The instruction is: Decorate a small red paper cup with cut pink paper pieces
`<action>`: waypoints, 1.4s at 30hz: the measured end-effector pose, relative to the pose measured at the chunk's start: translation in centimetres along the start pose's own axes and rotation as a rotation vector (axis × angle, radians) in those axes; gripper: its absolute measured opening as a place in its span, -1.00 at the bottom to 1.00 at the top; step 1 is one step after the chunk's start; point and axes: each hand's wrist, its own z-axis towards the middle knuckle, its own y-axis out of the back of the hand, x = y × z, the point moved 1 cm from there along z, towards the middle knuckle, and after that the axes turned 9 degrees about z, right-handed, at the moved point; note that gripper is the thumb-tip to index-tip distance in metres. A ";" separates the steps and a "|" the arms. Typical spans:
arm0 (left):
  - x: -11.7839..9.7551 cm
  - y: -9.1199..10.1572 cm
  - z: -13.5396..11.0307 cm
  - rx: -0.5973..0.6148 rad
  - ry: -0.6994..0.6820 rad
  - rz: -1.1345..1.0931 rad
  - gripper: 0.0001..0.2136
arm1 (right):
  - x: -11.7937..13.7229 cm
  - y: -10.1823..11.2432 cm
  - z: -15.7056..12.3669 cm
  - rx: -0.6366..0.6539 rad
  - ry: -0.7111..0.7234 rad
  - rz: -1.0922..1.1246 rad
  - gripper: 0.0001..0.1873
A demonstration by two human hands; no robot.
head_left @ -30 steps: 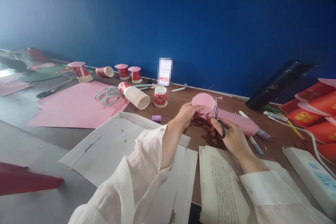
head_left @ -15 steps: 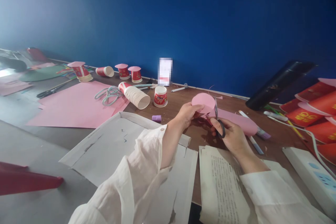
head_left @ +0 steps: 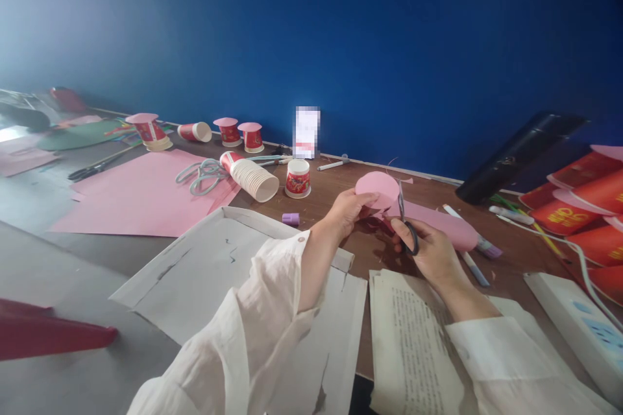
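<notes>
My left hand (head_left: 351, 209) pinches a pink paper circle (head_left: 376, 189) at its lower edge, above the brown table. The fingers of my right hand (head_left: 431, 249) are wrapped round the black handles of a pair of scissors (head_left: 411, 237). The blades point up and lie along the circle's right edge. A thin curl of pink trimming sticks out just beyond the blades. Behind the scissors a rolled pink paper (head_left: 440, 224) lies on the table, partly covered by my right hand.
Red paper cups (head_left: 297, 179), some topped with pink discs, stand at the back. A stack of cups (head_left: 253, 178) lies beside a coiled cord (head_left: 202, 176). Pink sheets (head_left: 146, 198) spread left. Nearer are a printed booklet (head_left: 413, 337), white board (head_left: 195, 266) and power strip (head_left: 579, 318).
Hardly anything differs. The scissor blades sit at a very slightly different angle against the pink circle, and both hands stay in the same place.
</notes>
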 end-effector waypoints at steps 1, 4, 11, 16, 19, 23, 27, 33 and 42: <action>0.0 0.0 0.1 0.000 0.000 -0.004 -0.84 | 0.0 0.0 0.0 0.002 0.003 -0.004 -0.48; 0.2 0.0 0.3 -0.006 -0.005 -0.028 -0.83 | 0.0 0.0 0.0 0.014 0.020 -0.010 -0.48; -0.3 -0.2 -0.3 -0.019 -0.017 -0.007 -0.86 | 0.3 -0.1 -0.1 0.012 0.018 -0.017 -0.47; -0.9 -0.3 -1.3 -0.016 -0.019 0.043 -0.80 | 0.6 -0.2 -0.2 0.010 0.016 -0.016 -0.48; -0.9 -0.3 -1.2 -0.014 -0.014 0.039 -0.81 | 0.6 -0.2 -0.2 0.006 0.005 -0.009 -0.48; -0.4 -0.2 -0.5 -0.011 -0.007 0.007 -0.86 | 0.4 -0.2 -0.2 -0.003 0.022 -0.017 -0.48; -0.2 -0.2 -0.2 -0.011 -0.008 -0.001 -0.84 | 0.2 -0.1 -0.1 0.001 0.021 -0.013 -0.48; -0.6 -0.3 -0.9 -0.002 -0.026 0.061 -0.78 | 0.1 0.0 -0.1 0.011 0.013 -0.022 -0.48; -0.6 -0.3 -0.8 -0.017 -0.013 0.041 -0.75 | 0.2 -0.1 -0.2 0.012 0.045 -0.026 -0.48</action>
